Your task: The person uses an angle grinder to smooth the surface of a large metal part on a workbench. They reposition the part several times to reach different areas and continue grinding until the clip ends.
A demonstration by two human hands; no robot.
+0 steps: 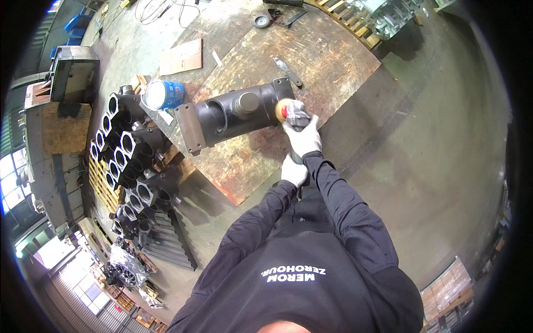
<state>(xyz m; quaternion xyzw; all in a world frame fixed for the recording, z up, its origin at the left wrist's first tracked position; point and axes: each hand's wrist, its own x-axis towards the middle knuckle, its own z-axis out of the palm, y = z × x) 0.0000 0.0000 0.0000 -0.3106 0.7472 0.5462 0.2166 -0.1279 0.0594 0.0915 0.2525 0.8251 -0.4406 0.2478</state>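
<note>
Both my hands wear white gloves and hold an angle grinder [298, 112] with a tan disc that has a red centre. My right hand [305, 140] is closed around the tool just behind its head. Lower down, nearer my body, my left hand [294, 170] grips the rear of its body, which is mostly hidden. The disc lies at the right end of a black metal cylinder housing [247, 114]; whether it touches cannot be told. This housing has a flange plate at each end, a large opening and a round boss on top. It rests on a worn metal-topped table [333, 77].
A blue and white can [165, 95] stands left of the housing. Beyond it lie a flat grey hand tool [287, 71], a brown cardboard piece [182, 56] and a round disc [261, 21]. Several black castings [127, 144] sit on pallets at left. Concrete floor [433, 144] spreads rightward.
</note>
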